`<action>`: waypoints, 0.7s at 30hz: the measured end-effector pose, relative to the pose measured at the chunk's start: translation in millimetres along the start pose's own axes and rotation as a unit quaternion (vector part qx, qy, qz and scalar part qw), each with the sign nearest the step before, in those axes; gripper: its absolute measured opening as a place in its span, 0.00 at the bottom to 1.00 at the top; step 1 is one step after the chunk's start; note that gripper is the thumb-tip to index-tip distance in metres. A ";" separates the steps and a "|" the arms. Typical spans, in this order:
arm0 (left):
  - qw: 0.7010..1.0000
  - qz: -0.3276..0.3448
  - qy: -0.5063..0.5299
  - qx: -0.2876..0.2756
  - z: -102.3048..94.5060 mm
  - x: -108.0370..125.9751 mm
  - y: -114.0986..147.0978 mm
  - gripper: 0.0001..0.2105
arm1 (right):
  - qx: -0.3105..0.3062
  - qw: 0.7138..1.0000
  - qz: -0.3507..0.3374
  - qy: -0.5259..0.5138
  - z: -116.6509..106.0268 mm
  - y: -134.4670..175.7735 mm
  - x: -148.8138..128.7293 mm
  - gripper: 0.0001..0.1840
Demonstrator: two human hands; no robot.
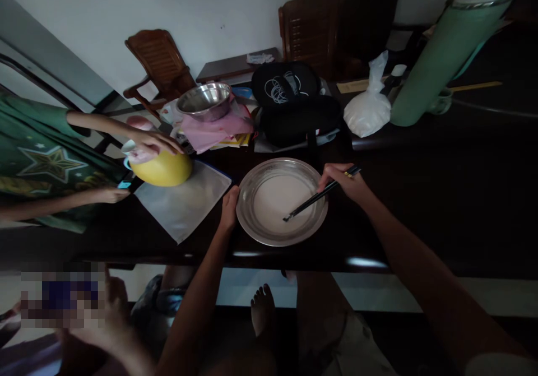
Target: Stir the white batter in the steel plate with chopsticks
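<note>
A round metal basin [252,219] stands on the dark table before me, with a whitish liquid or batter [273,196] in its bottom. My left hand [229,207] grips the basin's left rim. In my right hand [344,182] is a pair of black chopsticks [313,199], held over the right rim. Their tips touch the whitish surface near the middle and carry a little of it. The fingers of my right hand are closed around the upper part of the chopsticks.
A person in a green shirt [54,163] rests a hand on a yellow bowl [163,168] over a translucent pouch [185,208]. Behind the basin are an open black case [298,118], a steel bowl [205,101], a bag of white powder [367,112] and a tall green flask [445,62].
</note>
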State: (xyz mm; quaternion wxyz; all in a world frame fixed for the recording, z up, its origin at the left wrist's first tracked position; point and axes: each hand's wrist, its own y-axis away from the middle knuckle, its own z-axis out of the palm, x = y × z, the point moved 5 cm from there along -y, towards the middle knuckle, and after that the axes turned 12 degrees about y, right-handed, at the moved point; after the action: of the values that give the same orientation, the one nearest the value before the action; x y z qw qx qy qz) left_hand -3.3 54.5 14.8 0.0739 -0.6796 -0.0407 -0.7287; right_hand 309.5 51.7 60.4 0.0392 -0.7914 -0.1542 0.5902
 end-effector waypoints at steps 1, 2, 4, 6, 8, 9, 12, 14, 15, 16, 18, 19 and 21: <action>1.000 -0.006 0.002 0.002 0.1 -0.1 0.1 0.23 | -0.016 1.000 -0.009 0.015 2.8 0.3 -1.2 0.25; 1.000 -0.010 0.004 0.003 0.3 0.0 0.2 0.23 | -0.025 0.999 -0.019 0.034 4.8 0.3 -2.0 0.25; 1.000 -0.010 0.005 0.006 0.9 0.9 0.2 0.23 | -0.016 0.998 -0.029 0.061 4.6 -0.5 -1.7 0.23; 1.000 -0.005 0.005 0.008 1.4 1.9 0.2 0.23 | 0.019 0.999 -0.015 0.048 -0.6 -1.8 1.5 0.22; 1.000 -0.005 0.004 0.008 1.5 1.5 0.4 0.23 | 0.050 0.999 0.008 0.011 -5.5 -2.0 5.1 0.22; 1.000 -0.007 0.003 0.006 1.3 0.7 0.4 0.23 | 0.054 0.998 0.014 -0.004 -6.2 -1.7 5.7 0.23; 1.000 -0.011 0.002 0.002 0.1 -1.7 0.4 0.22 | 0.007 1.000 0.001 -0.004 0.7 -0.3 2.3 0.24; 1.000 -0.007 0.003 0.001 -0.5 -2.1 0.0 0.22 | -0.023 0.999 -0.020 0.027 5.8 0.3 -1.0 0.24; 1.000 -0.004 0.004 0.001 -0.5 -1.7 -0.1 0.22 | -0.026 0.998 -0.027 0.043 6.6 0.1 -1.7 0.24; 1.000 -0.002 0.005 0.001 -0.2 -1.1 -0.3 0.22 | -0.019 0.998 -0.028 0.052 5.8 -0.5 -1.6 0.23; 1.000 0.000 0.003 0.002 0.8 0.5 -0.3 0.22 | 0.014 0.999 -0.010 0.042 0.6 -2.1 1.4 0.21; 1.000 0.002 0.002 0.004 1.3 1.6 -0.2 0.22 | 0.033 0.999 0.004 0.024 -2.5 -2.6 3.4 0.21; 1.000 0.003 0.001 0.004 2.2 3.0 0.2 0.22 | 0.051 0.998 0.023 -0.009 -5.6 -2.7 6.1 0.22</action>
State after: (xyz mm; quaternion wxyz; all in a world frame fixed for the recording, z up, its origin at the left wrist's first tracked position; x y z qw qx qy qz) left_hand -1.3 54.5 17.9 0.0789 -0.6788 -0.0411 -0.7289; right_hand 315.8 56.7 57.2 0.0646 -0.7865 -0.1061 0.6050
